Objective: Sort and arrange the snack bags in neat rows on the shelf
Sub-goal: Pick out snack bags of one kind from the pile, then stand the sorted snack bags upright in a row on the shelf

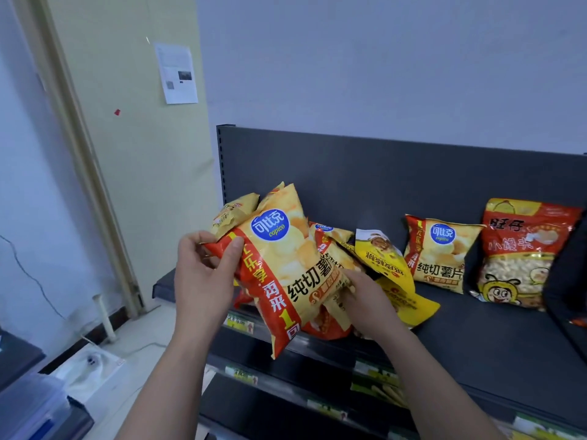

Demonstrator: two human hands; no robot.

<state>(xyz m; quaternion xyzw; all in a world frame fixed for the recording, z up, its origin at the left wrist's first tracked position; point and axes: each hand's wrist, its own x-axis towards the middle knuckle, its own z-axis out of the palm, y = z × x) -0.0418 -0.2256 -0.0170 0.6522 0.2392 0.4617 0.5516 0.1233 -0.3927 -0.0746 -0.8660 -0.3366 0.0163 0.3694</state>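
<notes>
Gripping one chip bag, left hand pinches top edge, right hand pinches lower corner.

Dark grey shelf, upright back panel. Bears a red snack bag leaning on that panel. Just left of the red bag, one yellow chip bag, also leaning; farther left, a loose heap of yellow bags.

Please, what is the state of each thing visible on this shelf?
Front chip bag: lifted, tilted.
Left hand: holds its top corner.
Right hand: holds its bottom edge.
Second chip bag: upright against the back panel.
Red bag: upright.
Yellow bag: tilted.
Other bags: piled untidily.
</notes>
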